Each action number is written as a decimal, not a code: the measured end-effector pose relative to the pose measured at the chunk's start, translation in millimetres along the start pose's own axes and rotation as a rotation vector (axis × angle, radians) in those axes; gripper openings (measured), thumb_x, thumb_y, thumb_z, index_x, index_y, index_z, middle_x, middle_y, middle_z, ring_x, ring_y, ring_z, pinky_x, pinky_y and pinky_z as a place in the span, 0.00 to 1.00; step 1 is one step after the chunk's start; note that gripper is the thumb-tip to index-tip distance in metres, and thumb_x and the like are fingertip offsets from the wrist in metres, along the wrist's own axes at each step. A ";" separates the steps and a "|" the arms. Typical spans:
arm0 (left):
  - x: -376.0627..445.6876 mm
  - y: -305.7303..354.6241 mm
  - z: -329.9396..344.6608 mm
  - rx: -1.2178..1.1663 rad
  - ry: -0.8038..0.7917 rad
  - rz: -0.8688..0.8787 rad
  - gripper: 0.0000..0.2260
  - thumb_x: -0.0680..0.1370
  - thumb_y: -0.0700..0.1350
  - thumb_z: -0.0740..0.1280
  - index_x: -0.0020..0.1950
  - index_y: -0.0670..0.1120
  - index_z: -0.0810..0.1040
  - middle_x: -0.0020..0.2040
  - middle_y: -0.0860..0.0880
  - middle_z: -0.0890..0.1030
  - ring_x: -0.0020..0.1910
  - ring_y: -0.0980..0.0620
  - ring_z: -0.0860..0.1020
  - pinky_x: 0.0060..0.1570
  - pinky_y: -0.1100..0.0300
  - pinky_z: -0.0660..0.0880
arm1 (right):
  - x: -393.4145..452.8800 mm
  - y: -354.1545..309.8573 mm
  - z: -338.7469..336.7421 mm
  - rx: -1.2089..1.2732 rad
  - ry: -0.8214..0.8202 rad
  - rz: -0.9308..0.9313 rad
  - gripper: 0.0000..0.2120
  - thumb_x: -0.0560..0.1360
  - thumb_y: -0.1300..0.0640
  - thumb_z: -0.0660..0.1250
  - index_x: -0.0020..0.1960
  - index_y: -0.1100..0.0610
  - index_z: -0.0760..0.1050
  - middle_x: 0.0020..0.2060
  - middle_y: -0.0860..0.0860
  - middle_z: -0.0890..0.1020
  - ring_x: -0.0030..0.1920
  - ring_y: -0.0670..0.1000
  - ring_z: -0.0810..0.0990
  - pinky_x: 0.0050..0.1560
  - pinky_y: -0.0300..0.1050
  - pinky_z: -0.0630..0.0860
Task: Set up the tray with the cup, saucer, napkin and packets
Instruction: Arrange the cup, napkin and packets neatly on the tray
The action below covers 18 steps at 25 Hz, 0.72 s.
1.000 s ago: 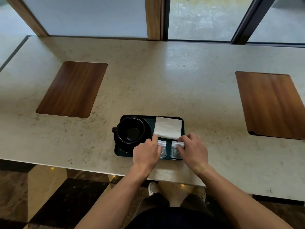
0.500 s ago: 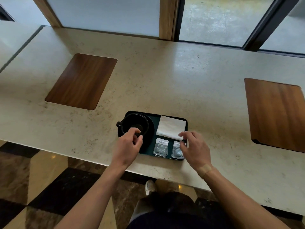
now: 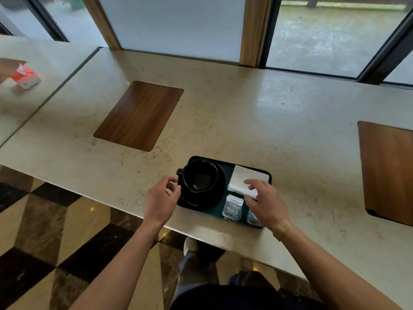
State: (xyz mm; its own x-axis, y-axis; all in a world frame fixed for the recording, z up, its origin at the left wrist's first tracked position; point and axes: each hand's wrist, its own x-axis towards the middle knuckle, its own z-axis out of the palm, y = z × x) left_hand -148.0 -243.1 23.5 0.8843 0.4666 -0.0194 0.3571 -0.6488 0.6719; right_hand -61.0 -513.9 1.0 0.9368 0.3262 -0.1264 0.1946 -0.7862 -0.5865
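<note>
A dark tray [image 3: 230,164] lies near the table's front edge. On its left half a black cup [image 3: 201,176] stands on a black saucer [image 3: 215,198], handle pointing left. A white napkin [image 3: 244,175] lies at the tray's back right. In front of it lie two clear packets: one [image 3: 232,208] in full view, the other [image 3: 253,219] partly under my right wrist. My left hand [image 3: 161,199] hovers at the tray's left edge, fingers curled close to the cup's handle, holding nothing. My right hand [image 3: 266,201] is spread, fingertips on the napkin's near edge.
Two wooden inlays sit in the stone table, one at the back left [image 3: 138,115], one at the right [image 3: 388,171]. A red and white carton [image 3: 25,77] lies on the neighbouring table at far left. Windows run behind the table. Chequered floor below.
My left hand left the packets and moved left to the cup's handle. My right hand moved from the right packet up onto the napkin. The view shifted left.
</note>
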 end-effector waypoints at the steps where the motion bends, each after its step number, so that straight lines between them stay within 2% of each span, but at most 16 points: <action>1: 4.3 -6.7 -3.0 -0.009 -0.028 -0.009 0.09 0.78 0.48 0.69 0.56 0.49 0.77 0.41 0.55 0.79 0.36 0.59 0.78 0.37 0.65 0.75 | 5.3 -3.9 3.9 -0.005 -0.006 -0.002 0.18 0.76 0.54 0.65 0.65 0.45 0.72 0.55 0.43 0.77 0.44 0.44 0.75 0.40 0.43 0.73; 4: 22.7 -27.6 -10.2 -0.016 -0.153 -0.044 0.12 0.77 0.50 0.69 0.59 0.51 0.76 0.43 0.55 0.79 0.40 0.58 0.78 0.40 0.63 0.74 | 21.7 -22.5 17.0 0.001 0.015 0.028 0.18 0.78 0.53 0.64 0.67 0.45 0.73 0.54 0.43 0.78 0.43 0.44 0.76 0.42 0.42 0.72; 8: 51.6 -48.7 -8.1 -0.089 -0.293 -0.118 0.14 0.76 0.53 0.70 0.60 0.52 0.76 0.43 0.55 0.81 0.40 0.56 0.79 0.40 0.58 0.76 | 35.1 -42.5 37.9 -0.007 0.029 0.095 0.18 0.78 0.51 0.64 0.68 0.45 0.72 0.55 0.44 0.78 0.41 0.45 0.76 0.41 0.41 0.72; 13: 75.6 -58.6 0.3 -0.181 -0.452 -0.156 0.14 0.75 0.51 0.72 0.59 0.52 0.76 0.42 0.53 0.82 0.41 0.56 0.79 0.41 0.61 0.74 | 42.3 -53.4 57.6 -0.039 0.030 0.216 0.20 0.78 0.51 0.64 0.70 0.46 0.71 0.58 0.47 0.78 0.54 0.51 0.78 0.48 0.46 0.76; 18: 81.3 -60.3 4.3 -0.211 -0.519 -0.126 0.14 0.74 0.46 0.73 0.58 0.52 0.77 0.39 0.51 0.82 0.38 0.58 0.80 0.40 0.65 0.74 | 46.6 -59.3 65.6 -0.053 0.053 0.284 0.20 0.78 0.53 0.64 0.69 0.45 0.71 0.51 0.48 0.81 0.49 0.52 0.79 0.48 0.52 0.78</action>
State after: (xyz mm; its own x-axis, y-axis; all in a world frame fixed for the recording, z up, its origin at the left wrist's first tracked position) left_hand -96.4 -168.6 -21.8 0.8898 0.1419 -0.4338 0.4485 -0.4488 0.7730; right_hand -47.9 -417.6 -22.6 0.9697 0.0621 -0.2364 -0.0641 -0.8687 -0.4911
